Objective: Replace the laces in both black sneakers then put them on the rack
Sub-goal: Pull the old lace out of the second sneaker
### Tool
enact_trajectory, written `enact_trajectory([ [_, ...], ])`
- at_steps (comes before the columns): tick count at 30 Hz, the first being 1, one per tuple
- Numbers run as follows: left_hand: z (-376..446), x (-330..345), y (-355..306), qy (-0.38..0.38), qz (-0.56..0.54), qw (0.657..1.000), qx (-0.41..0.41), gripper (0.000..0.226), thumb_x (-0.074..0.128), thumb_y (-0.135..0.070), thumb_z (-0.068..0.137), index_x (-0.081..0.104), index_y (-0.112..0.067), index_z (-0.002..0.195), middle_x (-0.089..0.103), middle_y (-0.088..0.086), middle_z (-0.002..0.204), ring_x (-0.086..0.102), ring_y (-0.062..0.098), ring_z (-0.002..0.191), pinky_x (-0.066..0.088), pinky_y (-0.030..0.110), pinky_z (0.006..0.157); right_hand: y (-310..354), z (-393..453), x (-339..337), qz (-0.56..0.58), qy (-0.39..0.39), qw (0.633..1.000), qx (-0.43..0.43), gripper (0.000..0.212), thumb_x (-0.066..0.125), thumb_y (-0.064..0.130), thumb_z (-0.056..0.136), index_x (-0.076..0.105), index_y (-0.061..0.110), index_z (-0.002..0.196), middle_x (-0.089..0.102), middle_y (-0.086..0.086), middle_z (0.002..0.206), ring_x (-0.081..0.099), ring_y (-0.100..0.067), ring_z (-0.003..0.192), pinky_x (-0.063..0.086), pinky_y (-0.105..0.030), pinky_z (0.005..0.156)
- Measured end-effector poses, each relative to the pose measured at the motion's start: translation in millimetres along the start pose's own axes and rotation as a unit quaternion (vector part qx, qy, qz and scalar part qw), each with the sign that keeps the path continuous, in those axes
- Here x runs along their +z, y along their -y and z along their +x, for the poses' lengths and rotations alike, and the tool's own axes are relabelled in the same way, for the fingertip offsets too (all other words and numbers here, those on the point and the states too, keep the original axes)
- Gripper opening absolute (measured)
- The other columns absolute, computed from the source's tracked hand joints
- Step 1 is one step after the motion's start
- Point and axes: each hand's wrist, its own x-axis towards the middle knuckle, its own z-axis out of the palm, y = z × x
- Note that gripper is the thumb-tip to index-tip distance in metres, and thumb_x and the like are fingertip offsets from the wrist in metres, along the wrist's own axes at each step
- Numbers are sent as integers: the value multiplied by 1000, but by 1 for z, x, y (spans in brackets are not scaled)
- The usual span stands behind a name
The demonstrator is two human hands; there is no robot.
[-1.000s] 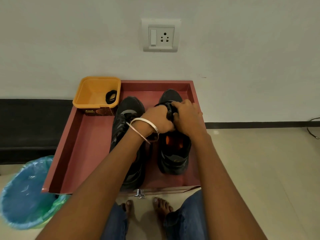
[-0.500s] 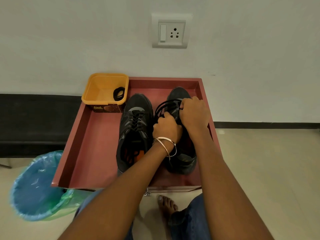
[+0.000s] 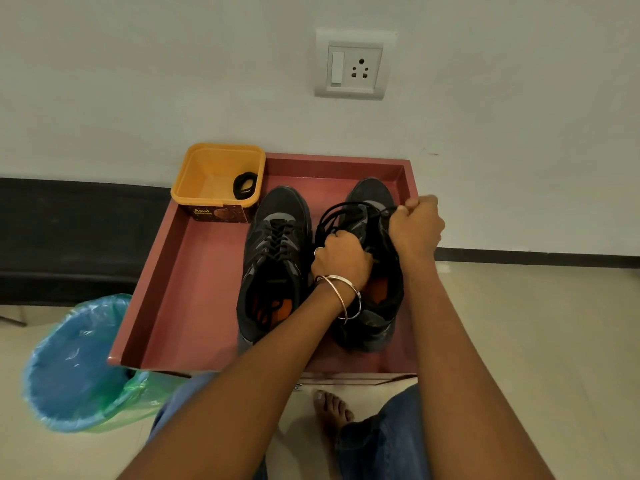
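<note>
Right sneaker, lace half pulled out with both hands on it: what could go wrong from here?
1. The right hand pulls the loose lace while the left hand grips the right sneaker; a snagged loop could jerk the shoe off the red tray.
2. Slack loops hang close to the left sneaker and may tangle with its laces.

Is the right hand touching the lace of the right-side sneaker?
Touching. The head view shows the right hand curled round the loosened black lace, pulling loops up off the right sneaker.
</note>
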Motion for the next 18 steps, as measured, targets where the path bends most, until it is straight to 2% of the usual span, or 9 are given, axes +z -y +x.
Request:
enact_trajectory([
  [2, 0, 1, 0, -4, 1, 1000, -1, 41, 53, -28, 91, 52, -1, 122, 55, 17, 123, 53, 41, 112, 47, 43, 81, 7, -4, -4, -62, -1, 991, -119, 22, 57, 14, 92, 56, 14, 114, 51, -8, 118, 47, -23, 108, 38, -30, 82],
  [4, 1, 2, 1, -5, 2, 1000, -2, 40, 54, -27, 90, 53, -2, 121, 56, 18, 121, 55, 40, 110, 47, 42, 78, 11, -6, -1, -176, 26, 964, -198, 19, 59, 15, 89, 63, 19, 108, 45, -6, 124, 37, -26, 118, 37, -40, 94],
  [7, 2, 3, 2, -10, 3, 1000, 4, 35, 53, -23, 90, 54, -1, 117, 57, 18, 118, 56, 40, 107, 43, 39, 71, 10, -11, 7, -318, 83, 920, -213, 20, 62, 17, 88, 67, 19, 108, 43, -5, 130, 32, -28, 125, 30, -47, 102],
  [9, 3, 4, 2, -15, 4, 1000, 6, 33, 52, -22, 90, 54, -1, 115, 58, 18, 116, 57, 40, 105, 42, 38, 70, 7, -13, 10, -346, 65, 911, -215, 19, 61, 19, 90, 67, 19, 108, 46, -5, 129, 33, -29, 126, 30, -48, 102],
  [11, 3, 4, 2, -17, 6, 1000, 7, 33, 52, -22, 90, 55, -2, 115, 58, 17, 115, 57, 39, 105, 43, 38, 70, 6, -12, 11, -355, 27, 908, -222, 16, 56, 20, 93, 68, 16, 102, 52, -5, 125, 37, -29, 123, 31, -47, 99],
  [14, 3, 4, 2, -16, 8, 1000, 6, 34, 53, -24, 91, 54, -2, 117, 58, 16, 116, 58, 39, 105, 45, 38, 71, 6, -12, 12, -336, 28, 918, -209, 17, 54, 22, 93, 66, 13, 101, 55, -5, 118, 44, -28, 118, 35, -47, 97],
  [16, 3, 4, 2, -13, 6, 1000, 4, 36, 54, -24, 91, 53, -2, 119, 57, 16, 118, 57, 39, 107, 47, 41, 75, 5, -12, 12, -281, 41, 941, -184, 19, 57, 24, 92, 67, 11, 101, 57, -7, 113, 52, -26, 109, 42, -44, 90],
  [18, 1, 3, 1, -11, 6, 1000, 2, 40, 54, -26, 92, 51, -2, 123, 55, 16, 122, 56, 39, 110, 49, 44, 80, 6, -11, 6, -184, 36, 971, -148, 18, 56, 21, 93, 67, 8, 97, 60, -6, 102, 58, -24, 92, 46, -37, 77],
])
